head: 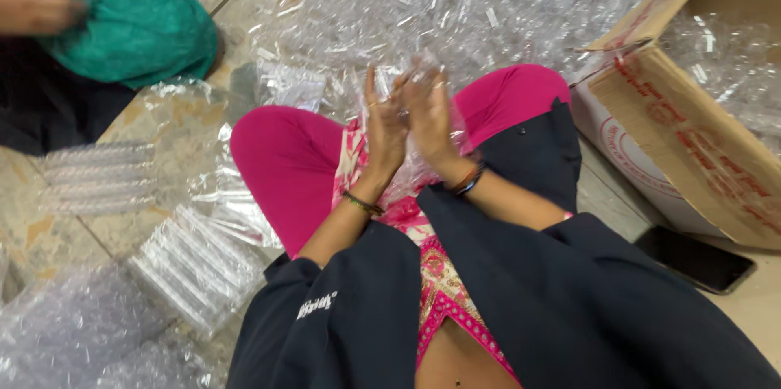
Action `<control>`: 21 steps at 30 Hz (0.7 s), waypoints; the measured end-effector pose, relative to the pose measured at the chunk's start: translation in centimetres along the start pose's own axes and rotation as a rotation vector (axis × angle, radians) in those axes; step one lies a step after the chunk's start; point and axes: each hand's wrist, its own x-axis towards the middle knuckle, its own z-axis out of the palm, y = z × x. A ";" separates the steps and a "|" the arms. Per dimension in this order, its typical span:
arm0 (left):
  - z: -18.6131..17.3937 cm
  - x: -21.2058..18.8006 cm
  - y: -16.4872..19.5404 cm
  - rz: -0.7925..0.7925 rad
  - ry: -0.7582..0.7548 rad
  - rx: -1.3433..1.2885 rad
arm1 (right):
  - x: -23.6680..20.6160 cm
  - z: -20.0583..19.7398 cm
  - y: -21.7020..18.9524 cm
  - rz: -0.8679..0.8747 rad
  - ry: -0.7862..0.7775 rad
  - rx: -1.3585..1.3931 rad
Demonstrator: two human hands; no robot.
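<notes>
Clear plastic everywhere on my feed: a heap of small tubes (pixel 423 6) covers the floor ahead, far too many to count. I see two hands raised over the lap. Left hand (pixel 382 124) stands palm inward, fingers straight up; right hand (pixel 429 116) faces it, and between the two palms sits a small bunch of clear tubes (pixel 415 72), blurred, so I cannot count them. Both hands are flat and pressed against that bunch, not curled. One bracelet shows on each wrist, two in all. Two pink knees (pixel 285 161) spread either side.

Left of the knees I count two flat packs of tubes: one pack (pixel 98 177) lying on the tiles, a second pack (pixel 195 271) nearer me, well apart from the hands. One cardboard box (pixel 691 153) stands open at the right, with clear plastic inside. One dark phone (pixel 695 259) lies just beside it. Top left, another person's hand (pixel 37 2) rests on one green cloth bundle (pixel 138 27).
</notes>
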 end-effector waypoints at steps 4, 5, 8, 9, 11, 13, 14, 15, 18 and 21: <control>0.1 -0.2 -0.9 0.027 0.274 0.171 | -2.4 0.7 2.2 -0.128 -0.137 -0.247; -0.1 -0.1 -0.8 0.014 0.282 0.176 | -2.5 0.4 2.6 -0.134 -0.136 -0.303; -1.1 0.9 0.2 -0.061 0.149 0.140 | -2.5 -0.7 3.1 -0.130 -0.159 -0.333; -1.4 1.3 0.7 -0.092 0.081 0.117 | -2.4 -1.0 3.1 -0.110 -0.184 -0.254; -1.9 2.0 1.9 -0.288 -0.003 -0.055 | -2.4 -1.6 2.8 0.020 -0.218 -0.084; -2.3 2.3 3.2 -0.429 -0.096 -0.274 | -2.3 -2.4 1.9 0.249 -0.240 0.101; -2.3 2.2 3.6 -0.476 -0.146 -0.407 | -2.3 -2.8 1.3 0.351 -0.257 0.309; -2.4 2.1 4.1 -0.522 -0.189 -0.542 | -2.4 -3.1 0.6 0.458 -0.269 0.520; -2.4 1.9 4.7 -0.510 -0.361 -0.744 | -2.4 -3.7 -1.3 0.613 -0.249 0.663; -2.2 1.8 3.9 -0.488 -0.250 -0.612 | -2.2 -3.3 -1.9 0.564 -0.278 0.625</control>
